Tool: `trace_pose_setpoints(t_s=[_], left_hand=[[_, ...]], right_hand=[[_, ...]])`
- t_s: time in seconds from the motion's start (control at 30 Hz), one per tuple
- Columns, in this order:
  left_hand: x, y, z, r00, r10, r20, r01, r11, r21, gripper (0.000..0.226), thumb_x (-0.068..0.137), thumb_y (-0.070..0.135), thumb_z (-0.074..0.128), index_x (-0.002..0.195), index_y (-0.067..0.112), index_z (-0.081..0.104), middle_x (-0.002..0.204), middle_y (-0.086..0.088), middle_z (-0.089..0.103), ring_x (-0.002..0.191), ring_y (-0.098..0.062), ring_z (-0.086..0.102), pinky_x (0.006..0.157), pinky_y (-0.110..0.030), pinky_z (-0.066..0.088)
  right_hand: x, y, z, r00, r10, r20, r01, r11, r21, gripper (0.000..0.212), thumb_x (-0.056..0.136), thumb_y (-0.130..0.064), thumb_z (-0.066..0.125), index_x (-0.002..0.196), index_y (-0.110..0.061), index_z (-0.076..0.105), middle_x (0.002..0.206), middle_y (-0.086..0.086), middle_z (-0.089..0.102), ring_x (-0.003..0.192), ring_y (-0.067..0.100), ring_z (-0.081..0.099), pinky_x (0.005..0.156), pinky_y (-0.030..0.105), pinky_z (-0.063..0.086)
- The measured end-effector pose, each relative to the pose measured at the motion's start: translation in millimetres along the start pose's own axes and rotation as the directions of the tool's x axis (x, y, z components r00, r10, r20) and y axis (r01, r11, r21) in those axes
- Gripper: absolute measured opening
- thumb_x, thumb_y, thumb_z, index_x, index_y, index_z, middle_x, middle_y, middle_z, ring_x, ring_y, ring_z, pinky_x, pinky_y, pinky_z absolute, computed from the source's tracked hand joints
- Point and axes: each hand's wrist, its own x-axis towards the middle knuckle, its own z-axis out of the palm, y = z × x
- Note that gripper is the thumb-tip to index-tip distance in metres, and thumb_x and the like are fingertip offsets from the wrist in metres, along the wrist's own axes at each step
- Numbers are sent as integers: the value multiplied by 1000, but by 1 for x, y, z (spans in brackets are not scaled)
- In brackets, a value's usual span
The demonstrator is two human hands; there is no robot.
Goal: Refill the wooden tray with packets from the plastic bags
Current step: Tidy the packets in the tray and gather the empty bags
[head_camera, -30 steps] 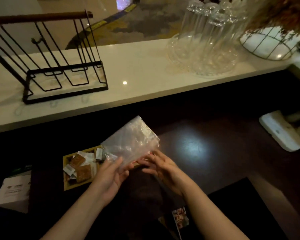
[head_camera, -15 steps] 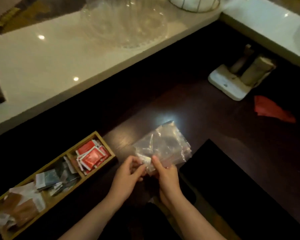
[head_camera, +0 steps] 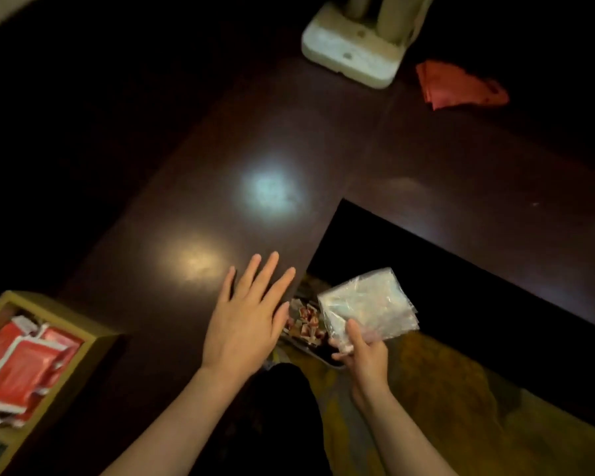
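Risk: right hand (head_camera: pixel 361 352) pinches the empty-looking plastic bag (head_camera: pixel 366 305) only at its corner, so it may slip; left hand (head_camera: pixel 246 321) is flat and open over the desk (head_camera: pixel 220 166).

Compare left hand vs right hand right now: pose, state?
The left hand is flat with fingers spread straight over the dark table, holding nothing. The right hand is curled, pinching a clear plastic bag off the table's edge. Both are bare and reach forward.
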Motion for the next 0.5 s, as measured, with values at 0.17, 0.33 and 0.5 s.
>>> trace_pose_setpoints(t_s=[0.17,0.33,0.5], left_hand=[[-1,3,3,1000,4,0,-4,999,39,53,96,41,26,148,30,21,158,-1,20,146,-22,15,115,-48,20],[-2,3,7,1000,-6,-9,7,998,67,53,96,41,23,148,30,21,158,0,19,145,-22,16,116,-47,18],[-3,3,14,998,-10,-62,13,999,46,52,95,40,26,146,30,26,157,2,22,145,-20,18,116,-45,16]], right_hand=[[45,58,-7,983,184,-20,-182,980,77,6,90,-12,59,94,-10,55,86,11,65,63,18,67,44,20,53],[99,102,-3,907,419,-36,-410,900,149,15,90,-12,59,105,-8,58,87,10,68,76,19,68,52,22,57],[139,127,0,867,497,-32,-482,855,192,16,95,-5,50,111,-3,52,85,12,63,73,22,64,47,24,56]])
